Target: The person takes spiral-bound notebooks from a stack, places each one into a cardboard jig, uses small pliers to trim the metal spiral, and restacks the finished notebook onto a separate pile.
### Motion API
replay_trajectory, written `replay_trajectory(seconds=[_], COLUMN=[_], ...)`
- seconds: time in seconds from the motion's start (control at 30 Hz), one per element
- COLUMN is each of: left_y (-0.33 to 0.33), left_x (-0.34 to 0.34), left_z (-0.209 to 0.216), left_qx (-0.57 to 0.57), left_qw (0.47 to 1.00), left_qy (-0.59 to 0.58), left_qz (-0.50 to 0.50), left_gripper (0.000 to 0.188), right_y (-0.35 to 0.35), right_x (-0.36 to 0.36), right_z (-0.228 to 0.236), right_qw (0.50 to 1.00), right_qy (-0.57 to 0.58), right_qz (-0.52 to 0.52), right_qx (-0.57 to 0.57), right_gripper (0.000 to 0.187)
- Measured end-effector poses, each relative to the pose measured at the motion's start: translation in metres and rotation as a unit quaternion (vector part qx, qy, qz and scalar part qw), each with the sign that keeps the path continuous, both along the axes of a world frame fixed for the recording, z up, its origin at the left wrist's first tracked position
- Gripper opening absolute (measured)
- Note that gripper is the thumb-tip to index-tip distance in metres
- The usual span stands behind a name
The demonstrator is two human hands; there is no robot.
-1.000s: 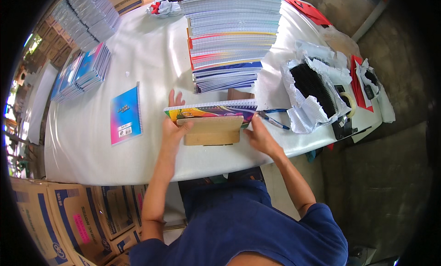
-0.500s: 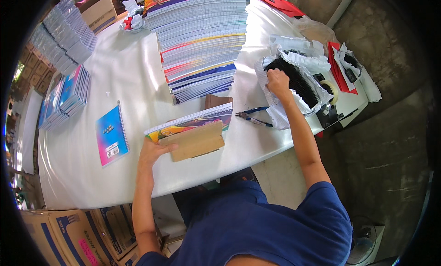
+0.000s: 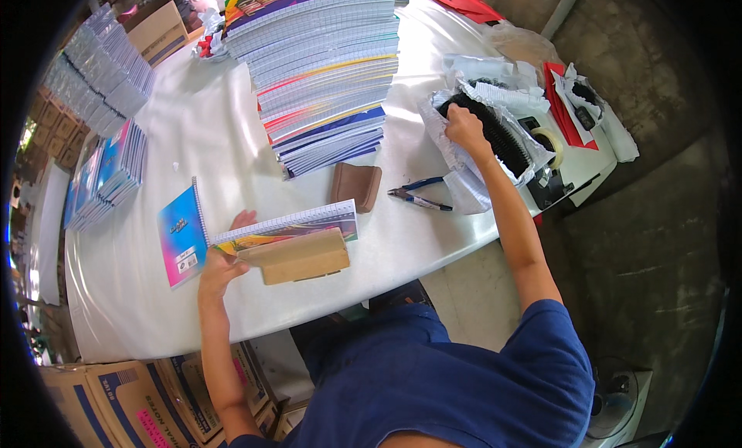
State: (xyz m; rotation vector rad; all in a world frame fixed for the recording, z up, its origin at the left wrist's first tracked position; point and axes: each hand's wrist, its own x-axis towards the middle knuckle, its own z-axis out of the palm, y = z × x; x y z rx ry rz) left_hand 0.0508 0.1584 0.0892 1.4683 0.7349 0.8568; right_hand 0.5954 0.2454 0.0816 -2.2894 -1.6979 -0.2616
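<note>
My left hand point(image 3: 222, 267) grips the left end of an unbound notebook point(image 3: 287, 227), thumb in front and fingers behind. The notebook stands on its long side, its punched edge up and a colourful cover showing. A bent piece of brown cardboard point(image 3: 305, 258) stands against its near face. At the right, my right hand point(image 3: 465, 128) is closed at the upper end of a bundle of black plastic spiral coils point(image 3: 495, 139), which lies in crumpled white wrapping point(image 3: 440, 131). Whether its fingers pinch one coil is hidden. Blue-handled pliers point(image 3: 421, 193) lie between both hands.
A brown block point(image 3: 355, 187) sits behind the notebook. Beyond it rises a tall stack of punched notebooks point(image 3: 325, 85). A blue-pink spiral notebook point(image 3: 184, 231) lies at left, near stacked ones point(image 3: 116, 166). A tape roll point(image 3: 553, 146) is at right; cartons point(image 3: 147, 402) stand below the table.
My left hand has shifted left with the notebook, and its fingers have spread behind it. The brown block shows more fully now. My right hand remains at the coils.
</note>
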Motion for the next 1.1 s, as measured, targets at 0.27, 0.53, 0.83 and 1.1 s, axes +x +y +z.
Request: replay_trajectory(seconds=[0.27,0.53,0.83,1.1], left_y=[0.002,-0.027,-0.035,-0.030], left_x=[-0.024,0.082,0.157,0.156], left_z=[0.042,0.120,0.112,0.099], left_qx=[0.116,0.440,0.468,0.480], left_qw=[0.983,0.805,0.761,0.740], left_qy=[-0.025,0.343,0.422,0.459], left_qz=[0.138,0.204,0.154,0.110], left_gripper=[0.085,0.069,0.076,0.052], right_y=[-0.007,-0.043,-0.067,-0.111], right_x=[0.019,-0.042,-0.068,-0.105], right_z=[0.032,0.100,0.113,0.146], right_qw=[0.991,0.930,0.919,0.857], right_qy=[0.125,0.015,0.097,0.217], right_qz=[0.028,0.276,0.328,0.449], right_qx=[0.034,0.244,0.195,0.130], right_gripper=[0.027,0.017,0.020,0.026])
